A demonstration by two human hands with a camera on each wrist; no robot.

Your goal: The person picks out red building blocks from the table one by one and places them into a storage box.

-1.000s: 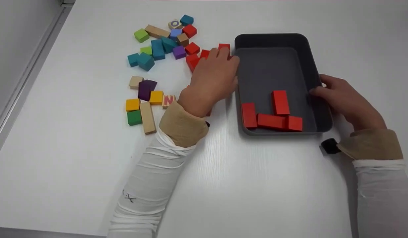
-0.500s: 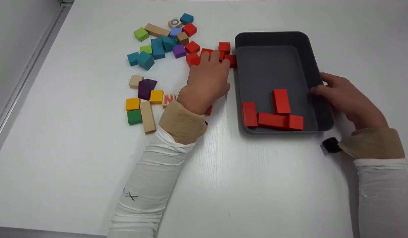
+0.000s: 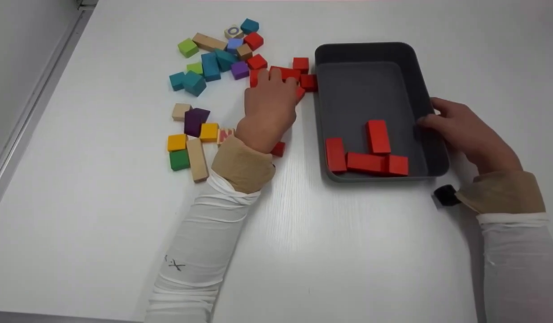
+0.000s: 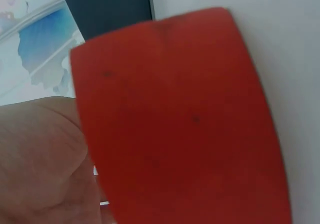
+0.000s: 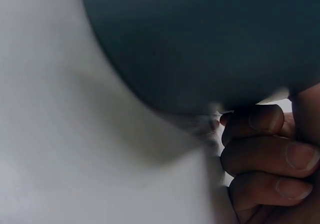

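Holding a Tray (image 3: 361, 94) Beside Red Blocks (image 3: 285, 73)

The two hands were well apart on the white worktop (image 3: 348, 246). The left hand (image 3: 268, 107) lay over the red blocks just left of the dark tray, fingertips down among them; whether it gripped one could not be told. The right hand (image 3: 476, 134) was clasped on the tray's right side, thumb at the rim and other fingers curled outside. Inside the tray sat four red blocks (image 3: 378, 137): one by the left wall, two in a row along the near wall, one just behind these. A single red block (image 3: 278, 149) showed beside the left wrist. Farther left lay mixed pieces, including a green block (image 3: 179, 160) and a long wooden block (image 3: 197, 160).
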